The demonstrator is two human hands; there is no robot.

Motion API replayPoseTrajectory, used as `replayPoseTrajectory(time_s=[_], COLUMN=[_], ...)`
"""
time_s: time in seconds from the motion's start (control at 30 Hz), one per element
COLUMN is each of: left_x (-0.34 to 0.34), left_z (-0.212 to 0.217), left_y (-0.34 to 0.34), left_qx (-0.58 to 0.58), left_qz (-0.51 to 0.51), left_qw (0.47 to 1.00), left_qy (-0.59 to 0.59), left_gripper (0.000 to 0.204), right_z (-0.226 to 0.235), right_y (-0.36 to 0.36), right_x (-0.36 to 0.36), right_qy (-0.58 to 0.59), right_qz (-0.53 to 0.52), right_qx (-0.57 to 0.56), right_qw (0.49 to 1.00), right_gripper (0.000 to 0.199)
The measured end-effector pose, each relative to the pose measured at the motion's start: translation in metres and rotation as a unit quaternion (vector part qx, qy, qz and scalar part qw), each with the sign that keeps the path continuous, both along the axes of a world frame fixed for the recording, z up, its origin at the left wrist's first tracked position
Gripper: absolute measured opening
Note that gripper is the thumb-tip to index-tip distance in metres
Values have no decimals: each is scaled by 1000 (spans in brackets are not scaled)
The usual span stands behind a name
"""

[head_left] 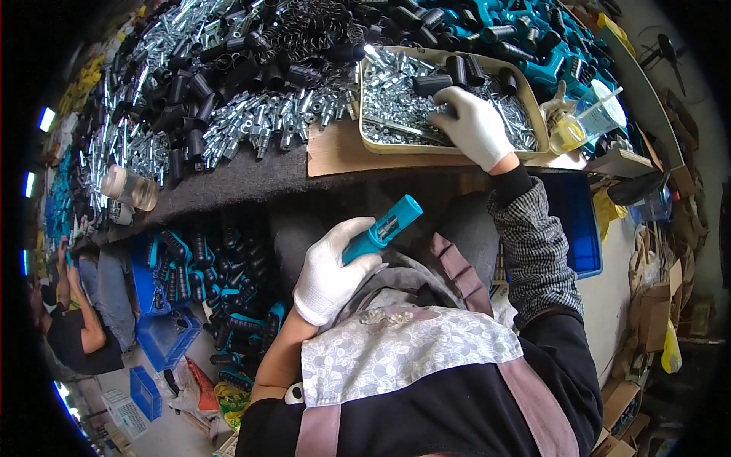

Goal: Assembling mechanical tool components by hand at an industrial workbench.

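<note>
My left hand [333, 272], in a white glove, is wrapped round a teal plastic tool housing [383, 230] above my lap. Metal parts show through an opening in the housing's side, and its round end points up and to the right. My right hand [474, 128], also gloved, is over a shallow cream tray [411, 149] of small metal parts. Its thumb and fingers are curled toward each other at the heap; what they pinch, if anything, is too small to make out. Black sleeves [456, 71] lie just beyond those fingers. Tweezers-like metal strips [403, 128] lie beside the thumb.
Metal pins [263, 114], black sleeves and springs [316, 34] cover the bench's left side. Teal housings [544, 70] are piled at the far right, near a plastic cup [601, 114]. Black-and-teal tool parts [202, 266] fill the lower left. Another person [80, 327] sits farther left.
</note>
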State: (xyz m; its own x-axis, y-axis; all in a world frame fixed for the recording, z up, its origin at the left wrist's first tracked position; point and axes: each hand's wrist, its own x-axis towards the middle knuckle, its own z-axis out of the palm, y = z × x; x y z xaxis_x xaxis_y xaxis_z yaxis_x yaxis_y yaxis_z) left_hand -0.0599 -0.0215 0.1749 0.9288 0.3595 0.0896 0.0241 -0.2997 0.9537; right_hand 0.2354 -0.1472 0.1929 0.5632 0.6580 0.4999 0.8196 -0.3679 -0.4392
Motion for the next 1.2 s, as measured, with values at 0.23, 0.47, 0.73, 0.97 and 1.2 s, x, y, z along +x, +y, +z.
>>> replayPoseTrajectory(time_s=[0.23, 0.47, 0.73, 0.97, 1.2], left_x=[2, -1, -7, -7, 8], left_z=[-7, -3, -3, -8, -6], left_y=[-5, -5, -8, 4, -1], left_qx=[-38, -67, -99, -356, -324], left_qz=[0, 7, 13, 11, 50], left_qw=[999, 998, 995, 934, 943], left_qy=[-11, -12, -9, -19, -61], left_gripper=[48, 47, 48, 57, 51], right_z=[-1, 1, -10, 16, -18], right_y=[-1, 5, -3, -8, 5], right_x=[6, 6, 4, -54, -163], right_qy=[52, -20, 8, 300, 308], right_qz=[35, 57, -47, 16, 92], right_qx=[-21, -90, 98, 289, 117], right_qw=[998, 994, 994, 909, 940], right_gripper=[16, 21, 12, 7, 27])
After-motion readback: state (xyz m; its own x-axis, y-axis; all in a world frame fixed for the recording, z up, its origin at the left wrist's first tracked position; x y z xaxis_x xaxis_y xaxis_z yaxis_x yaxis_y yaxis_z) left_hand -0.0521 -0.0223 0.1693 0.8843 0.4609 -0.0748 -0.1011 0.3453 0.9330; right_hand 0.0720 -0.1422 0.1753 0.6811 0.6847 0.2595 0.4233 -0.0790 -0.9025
